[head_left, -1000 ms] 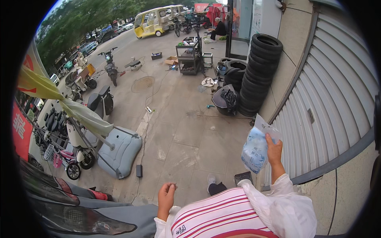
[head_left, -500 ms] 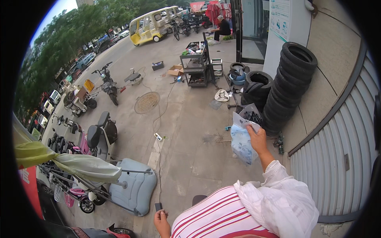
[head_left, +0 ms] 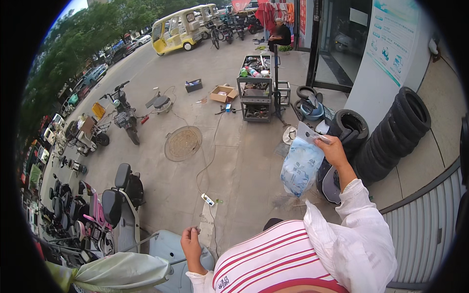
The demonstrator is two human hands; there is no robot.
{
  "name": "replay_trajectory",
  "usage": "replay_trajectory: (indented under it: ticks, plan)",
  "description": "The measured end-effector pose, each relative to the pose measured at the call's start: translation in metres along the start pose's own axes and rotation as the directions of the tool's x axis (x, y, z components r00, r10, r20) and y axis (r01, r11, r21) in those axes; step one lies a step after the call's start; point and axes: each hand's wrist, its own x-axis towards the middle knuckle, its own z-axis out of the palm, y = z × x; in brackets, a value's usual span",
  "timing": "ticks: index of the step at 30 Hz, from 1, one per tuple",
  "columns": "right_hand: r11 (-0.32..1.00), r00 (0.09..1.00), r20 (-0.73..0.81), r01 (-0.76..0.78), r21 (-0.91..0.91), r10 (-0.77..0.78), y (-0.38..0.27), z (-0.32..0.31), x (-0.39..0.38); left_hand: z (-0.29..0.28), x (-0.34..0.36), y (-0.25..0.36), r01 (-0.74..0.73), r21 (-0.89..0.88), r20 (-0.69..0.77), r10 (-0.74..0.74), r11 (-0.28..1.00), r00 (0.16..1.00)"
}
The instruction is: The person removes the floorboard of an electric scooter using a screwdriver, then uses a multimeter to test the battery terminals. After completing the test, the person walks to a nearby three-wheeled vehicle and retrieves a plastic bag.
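Observation:
My right hand (head_left: 334, 150) pinches the clear top edge of a flat plastic packet (head_left: 302, 166), which hangs tilted in front of me. The packet is pale blue and white with printing. Just below that wrist shows a dark grey rounded piece with a pale edge (head_left: 330, 185), like a cap's visor; whether my hand holds it I cannot tell. My left hand (head_left: 192, 245) is raised low on the left, thumb and fingers pressed together. A small dark bit shows at its fingertips, too small to name.
Stacked black tyres (head_left: 393, 134) stand at the right by the wall. Ahead is a tool cart (head_left: 255, 88) with an open cardboard box (head_left: 223, 94) beside it. A cable runs past a manhole cover (head_left: 183, 143) to a white power strip (head_left: 207, 199). Scooters (head_left: 122, 195) line the left.
My view has turned and shifted forward. The packet has stayed in my right hand and now faces me more fully. My left hand has risen from low down near the black box on the cable.

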Motion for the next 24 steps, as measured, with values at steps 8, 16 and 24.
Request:
replay_trajectory:
  ticks: [8,16,24]
  plan:
    - [0.997,0.985,-0.169,-0.032,-0.069,0.02,-0.009,0.11,0.236,0.042,0.303,0.004,-0.04,-0.008,0.113,0.04,0.999,0.993]
    - [1.0,0.99,-0.14,-0.014,-0.02,0.012,-0.018,0.267,0.524,0.024,0.477,-0.01,0.234,0.042,-0.285,-0.213,0.971,0.934]
    - [0.973,0.964,-0.176,0.172,-0.154,-0.198,-0.007,0.421,0.829,0.062,0.739,-0.066,0.321,-0.011,-0.35,-0.304,0.947,0.886]
